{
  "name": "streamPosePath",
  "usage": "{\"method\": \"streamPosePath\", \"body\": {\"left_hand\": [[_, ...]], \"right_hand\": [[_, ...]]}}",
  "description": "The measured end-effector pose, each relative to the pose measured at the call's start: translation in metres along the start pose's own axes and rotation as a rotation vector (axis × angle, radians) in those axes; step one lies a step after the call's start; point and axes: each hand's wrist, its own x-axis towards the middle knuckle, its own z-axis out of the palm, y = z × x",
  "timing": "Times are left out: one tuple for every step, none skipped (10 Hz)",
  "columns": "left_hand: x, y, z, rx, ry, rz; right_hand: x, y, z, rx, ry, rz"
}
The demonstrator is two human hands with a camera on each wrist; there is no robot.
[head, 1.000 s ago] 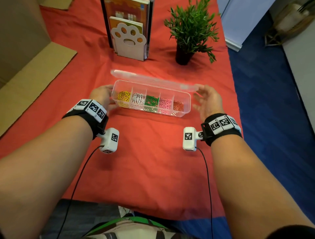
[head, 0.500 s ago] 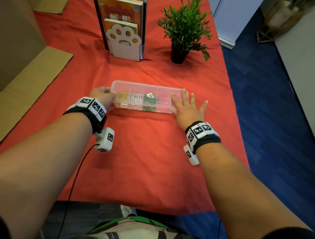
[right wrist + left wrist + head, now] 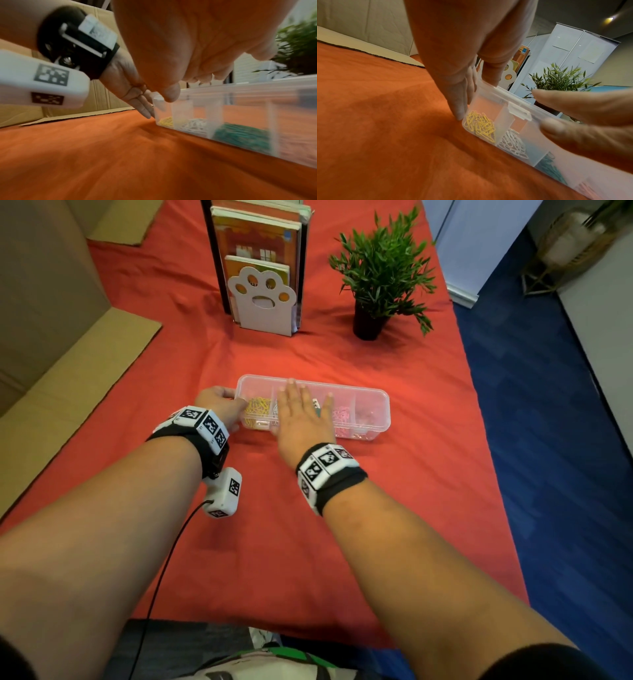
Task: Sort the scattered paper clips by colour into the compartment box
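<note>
Right hand (image 3: 303,419) lies flat on the closed compartment box (image 3: 371,405); left hand (image 3: 219,405) grasps its left end. Left wrist view alone shows the latch (image 3: 519,111).

One compartment box (image 3: 373,419) with five compartments sits near the middle. Two hands (image 3: 303,419) touch it. At the far side stand one potted plant (image 3: 380,268) and one paw-shaped bookend (image 3: 262,302).

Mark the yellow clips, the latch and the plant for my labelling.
yellow clips (image 3: 479,125): left wrist view, middle of the heap in the end compartment.
latch (image 3: 519,111): left wrist view, its front tab.
plant (image 3: 383,265): head view, its leaves.
</note>
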Motion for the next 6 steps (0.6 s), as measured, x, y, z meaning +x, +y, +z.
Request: {"method": "streamPosePath", "body": {"left_hand": [[0.001, -0.001, 0.0, 0.018, 0.013, 0.01], [0.002, -0.001, 0.0, 0.036, 0.007, 0.027], [0.005, -0.001, 0.0, 0.039, 0.007, 0.036], [0.003, -0.001, -0.002, 0.061, 0.002, 0.025], [0.005, 0.0, -0.003, 0.087, -0.012, 0.029], [-0.003, 0.004, -0.008, 0.139, -0.004, 0.065]], "right_hand": [[0.013, -0.014, 0.003, -0.022, -0.035, 0.044], [0.016, -0.021, 0.006, -0.072, -0.037, 0.068], [0.015, -0.024, 0.007, -0.093, -0.043, 0.075], [0.015, -0.02, 0.002, -0.076, -0.08, 0.068], [0.01, -0.01, -0.009, 0.037, -0.125, -0.002], [-0.011, 0.007, -0.023, 0.199, -0.14, -0.082]]}}
